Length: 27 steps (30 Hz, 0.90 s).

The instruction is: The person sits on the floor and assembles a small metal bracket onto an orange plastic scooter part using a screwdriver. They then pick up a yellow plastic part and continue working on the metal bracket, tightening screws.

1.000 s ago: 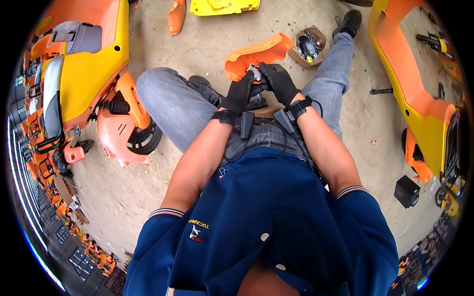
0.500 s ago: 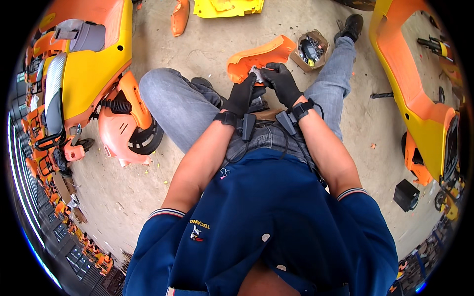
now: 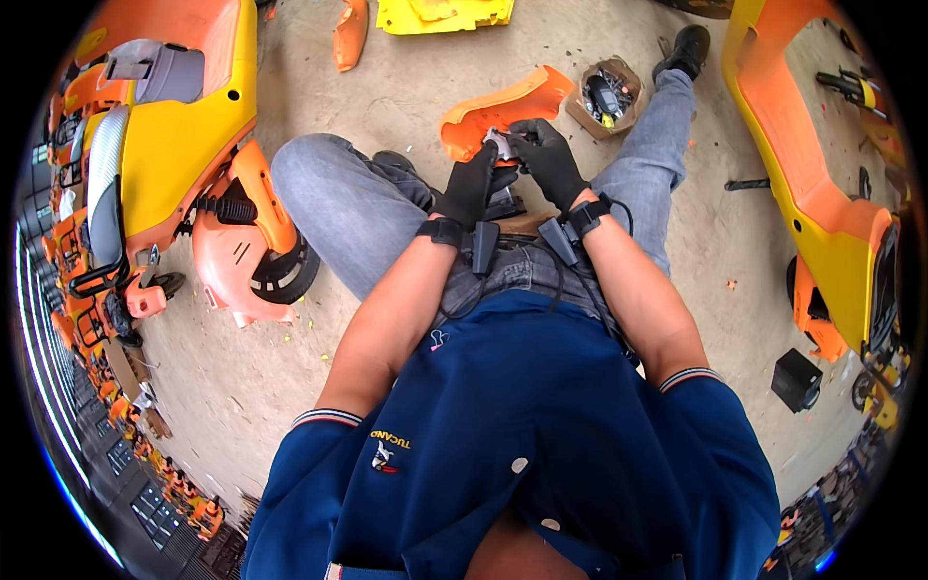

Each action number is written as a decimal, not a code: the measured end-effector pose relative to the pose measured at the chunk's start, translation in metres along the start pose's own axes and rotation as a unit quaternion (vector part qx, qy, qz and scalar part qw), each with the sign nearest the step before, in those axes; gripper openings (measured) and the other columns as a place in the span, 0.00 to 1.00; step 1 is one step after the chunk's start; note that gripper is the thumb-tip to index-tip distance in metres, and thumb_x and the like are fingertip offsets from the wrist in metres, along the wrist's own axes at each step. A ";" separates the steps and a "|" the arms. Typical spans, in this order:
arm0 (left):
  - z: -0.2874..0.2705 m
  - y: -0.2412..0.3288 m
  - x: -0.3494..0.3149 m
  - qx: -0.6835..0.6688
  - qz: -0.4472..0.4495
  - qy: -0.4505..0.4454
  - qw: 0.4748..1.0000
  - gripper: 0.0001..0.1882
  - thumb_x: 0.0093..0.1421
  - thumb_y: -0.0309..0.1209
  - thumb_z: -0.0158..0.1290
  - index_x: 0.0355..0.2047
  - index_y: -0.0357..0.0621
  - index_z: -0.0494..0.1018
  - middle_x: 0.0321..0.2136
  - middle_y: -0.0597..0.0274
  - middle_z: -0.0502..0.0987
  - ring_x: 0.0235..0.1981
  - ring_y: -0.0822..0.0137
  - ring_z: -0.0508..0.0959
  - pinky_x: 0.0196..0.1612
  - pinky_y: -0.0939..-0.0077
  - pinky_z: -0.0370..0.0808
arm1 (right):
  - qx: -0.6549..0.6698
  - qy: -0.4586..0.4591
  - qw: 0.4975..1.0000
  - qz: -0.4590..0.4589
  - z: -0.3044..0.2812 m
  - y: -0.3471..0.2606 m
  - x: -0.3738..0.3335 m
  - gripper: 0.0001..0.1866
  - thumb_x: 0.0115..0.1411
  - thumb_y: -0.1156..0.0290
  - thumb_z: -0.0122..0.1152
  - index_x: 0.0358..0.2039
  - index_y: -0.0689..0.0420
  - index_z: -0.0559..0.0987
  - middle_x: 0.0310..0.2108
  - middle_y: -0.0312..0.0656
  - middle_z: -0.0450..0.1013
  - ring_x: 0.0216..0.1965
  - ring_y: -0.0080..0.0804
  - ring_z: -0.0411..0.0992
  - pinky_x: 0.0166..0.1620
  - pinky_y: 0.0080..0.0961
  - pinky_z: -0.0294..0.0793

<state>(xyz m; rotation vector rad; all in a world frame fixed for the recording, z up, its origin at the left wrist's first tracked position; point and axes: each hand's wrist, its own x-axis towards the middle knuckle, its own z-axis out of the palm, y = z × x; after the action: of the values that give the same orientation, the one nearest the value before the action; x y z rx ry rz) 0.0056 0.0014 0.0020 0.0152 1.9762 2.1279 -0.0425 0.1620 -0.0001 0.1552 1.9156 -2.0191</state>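
Little is changing over the last second: the gloved left hand [image 3: 470, 186] is still pinching a small grey piece [image 3: 501, 146], and the gloved right hand [image 3: 551, 167] is keeping its fingertips at it, perhaps gripping; I cannot tell. The piece is sitting between the hands by the orange cover [image 3: 507, 101], so handwork is continuing there.

A vehicle workshop: left of the open carton [image 3: 586, 120] of small parts [image 3: 607, 92] are a loose yellow panel [image 3: 445, 15] and a yellow-and-orange body [image 3: 188, 126] (spring [image 3: 230, 209] and wheel [image 3: 288, 280] exposed); right of the carton, a second body [image 3: 833, 251].
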 end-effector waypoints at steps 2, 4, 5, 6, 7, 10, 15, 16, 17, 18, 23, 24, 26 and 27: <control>-0.003 -0.006 0.003 -0.036 -0.002 -0.005 0.999 0.20 0.64 0.21 0.47 0.56 0.31 0.63 0.47 0.42 0.75 0.47 0.52 0.78 0.49 0.67 0.75 | -0.041 0.021 0.994 -0.103 0.008 -0.002 0.001 0.14 0.62 0.63 0.60 0.42 0.61 0.75 0.26 0.33 0.71 0.21 0.15 0.66 0.25 0.15 0.66; -0.003 -0.008 0.002 -0.008 0.063 -0.017 0.998 0.20 0.63 0.22 0.48 0.56 0.31 0.63 0.46 0.40 0.75 0.47 0.49 0.77 0.48 0.66 0.74 | -0.032 0.036 0.998 -0.041 0.011 -0.005 0.000 0.14 0.63 0.61 0.59 0.40 0.60 0.76 0.25 0.33 0.71 0.21 0.16 0.66 0.25 0.15 0.67; -0.004 -0.007 0.002 0.018 0.090 -0.024 0.996 0.21 0.63 0.22 0.49 0.56 0.31 0.63 0.46 0.39 0.75 0.47 0.48 0.77 0.48 0.65 0.74 | -0.028 0.044 0.999 -0.010 0.012 -0.007 -0.001 0.14 0.63 0.60 0.58 0.40 0.59 0.76 0.25 0.33 0.71 0.21 0.16 0.66 0.25 0.15 0.67; -0.004 -0.006 0.001 0.044 0.116 -0.030 0.992 0.21 0.63 0.22 0.49 0.56 0.31 0.63 0.46 0.39 0.75 0.48 0.47 0.77 0.48 0.65 0.74 | 0.012 0.025 0.998 0.058 0.008 -0.010 -0.002 0.15 0.63 0.59 0.58 0.40 0.60 0.76 0.25 0.34 0.72 0.22 0.17 0.67 0.27 0.16 0.69; -0.006 -0.004 0.000 0.067 0.118 -0.033 0.990 0.21 0.62 0.21 0.49 0.56 0.31 0.63 0.45 0.39 0.75 0.47 0.47 0.77 0.48 0.65 0.74 | 0.053 0.004 0.991 0.126 0.004 -0.016 -0.004 0.17 0.63 0.58 0.57 0.41 0.60 0.76 0.25 0.36 0.73 0.23 0.18 0.69 0.28 0.17 0.70; -0.006 0.000 -0.002 0.089 0.079 -0.031 0.992 0.19 0.65 0.23 0.47 0.56 0.31 0.63 0.47 0.42 0.75 0.48 0.51 0.77 0.49 0.66 0.75 | 0.120 -0.041 0.971 0.203 -0.010 -0.013 -0.006 0.18 0.64 0.56 0.55 0.42 0.59 0.76 0.25 0.37 0.72 0.24 0.21 0.70 0.29 0.18 0.73; -0.003 -0.005 0.010 -0.296 -0.208 0.027 0.932 0.16 0.70 0.28 0.41 0.55 0.33 0.63 0.51 0.52 0.72 0.50 0.62 0.76 0.53 0.69 0.77 | 0.126 -0.052 0.979 0.153 -0.009 -0.003 -0.002 0.16 0.65 0.55 0.55 0.41 0.56 0.74 0.25 0.32 0.71 0.23 0.16 0.67 0.27 0.13 0.67; -0.003 -0.005 0.010 -0.291 -0.203 0.025 0.935 0.17 0.71 0.30 0.39 0.55 0.34 0.64 0.51 0.54 0.71 0.50 0.64 0.76 0.53 0.70 0.77 | 0.125 -0.037 0.983 0.128 -0.005 -0.004 -0.004 0.16 0.65 0.56 0.55 0.41 0.56 0.75 0.25 0.31 0.71 0.23 0.16 0.67 0.27 0.13 0.67; -0.002 -0.006 0.009 -0.287 -0.198 0.023 0.937 0.17 0.72 0.31 0.38 0.55 0.34 0.64 0.51 0.56 0.70 0.50 0.66 0.75 0.54 0.70 0.77 | 0.123 -0.023 0.987 0.102 -0.001 -0.005 -0.006 0.15 0.65 0.56 0.56 0.41 0.55 0.75 0.25 0.31 0.71 0.23 0.16 0.66 0.27 0.12 0.67; -0.002 -0.006 0.009 -0.273 -0.185 0.014 0.944 0.17 0.72 0.32 0.38 0.55 0.35 0.64 0.52 0.55 0.70 0.50 0.65 0.75 0.53 0.70 0.77 | 0.122 -0.016 0.987 0.103 0.000 -0.006 -0.007 0.15 0.65 0.56 0.56 0.42 0.55 0.75 0.25 0.31 0.71 0.23 0.16 0.67 0.27 0.13 0.67; -0.001 0.000 0.004 -0.154 -0.145 -0.001 0.977 0.16 0.71 0.29 0.40 0.56 0.34 0.63 0.52 0.54 0.70 0.50 0.64 0.75 0.53 0.71 0.77 | 0.144 -0.031 0.974 0.174 -0.005 -0.010 -0.006 0.14 0.62 0.62 0.60 0.43 0.57 0.76 0.27 0.32 0.72 0.26 0.19 0.70 0.27 0.18 0.72; -0.001 0.000 0.005 -0.164 -0.154 0.003 0.974 0.16 0.70 0.28 0.40 0.56 0.34 0.63 0.52 0.54 0.70 0.50 0.64 0.75 0.53 0.71 0.77 | 0.152 -0.040 0.970 0.187 -0.008 -0.009 -0.005 0.14 0.62 0.62 0.60 0.43 0.58 0.76 0.27 0.32 0.73 0.26 0.19 0.70 0.27 0.18 0.72; -0.002 0.000 0.010 -0.305 -0.216 0.024 0.927 0.16 0.69 0.24 0.41 0.56 0.33 0.62 0.52 0.53 0.69 0.50 0.65 0.75 0.53 0.71 0.76 | 0.169 -0.056 0.961 0.212 -0.012 -0.007 -0.005 0.14 0.62 0.62 0.60 0.42 0.58 0.77 0.27 0.32 0.73 0.27 0.18 0.71 0.28 0.17 0.72; -0.003 0.000 0.007 -0.196 -0.158 0.008 0.968 0.16 0.69 0.24 0.42 0.56 0.33 0.62 0.52 0.53 0.69 0.50 0.65 0.75 0.53 0.71 0.76 | 0.148 -0.056 0.970 0.183 -0.012 -0.005 -0.005 0.14 0.63 0.62 0.59 0.42 0.58 0.76 0.29 0.32 0.73 0.28 0.18 0.71 0.29 0.17 0.72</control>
<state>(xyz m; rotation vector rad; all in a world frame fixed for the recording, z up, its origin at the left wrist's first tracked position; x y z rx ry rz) -0.0013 -0.0001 0.0005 -0.3606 1.4153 2.2568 -0.0418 0.1745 0.0051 0.4265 1.3868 -1.9936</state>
